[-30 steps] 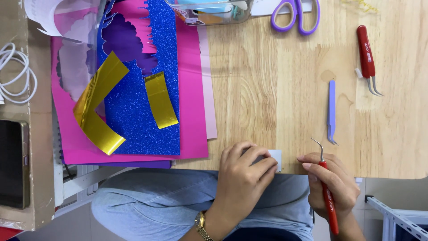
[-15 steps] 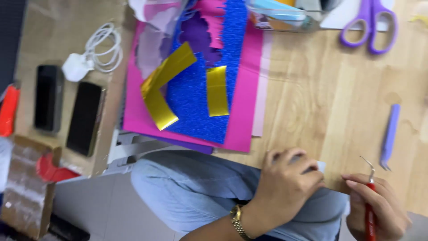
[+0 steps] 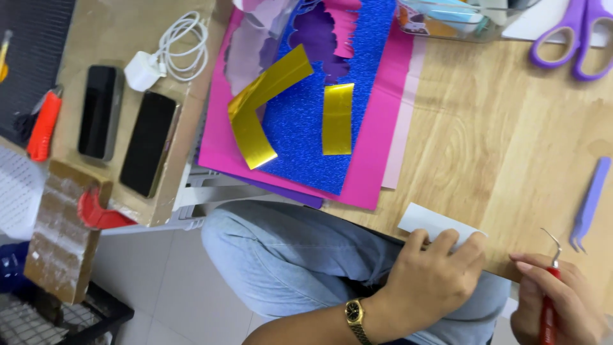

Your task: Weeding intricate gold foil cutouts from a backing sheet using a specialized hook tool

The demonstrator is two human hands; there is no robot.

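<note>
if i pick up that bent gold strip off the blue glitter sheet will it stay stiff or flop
The bent gold strip looks thin and foil-like, so it will probably flop and feel very light. It already holds a sharp bend, so it likely creases easily. Its shiny face may be slick, and it lies flat on the blue glitter sheet, so lifting an edge could take a fingernail.

- Left hand (image 3: 434, 281): bare, no rings in sight.
- Watch (image 3: 355, 314): gold case and gold link band with a small dark dial, on the wrist just behind the left hand.
- Forearm behind the watch: bare, no sleeve.
- Right hand (image 3: 555, 300): bare.
- Jeans (image 3: 294, 255): light blue denim, creased, under both hands.
</note>
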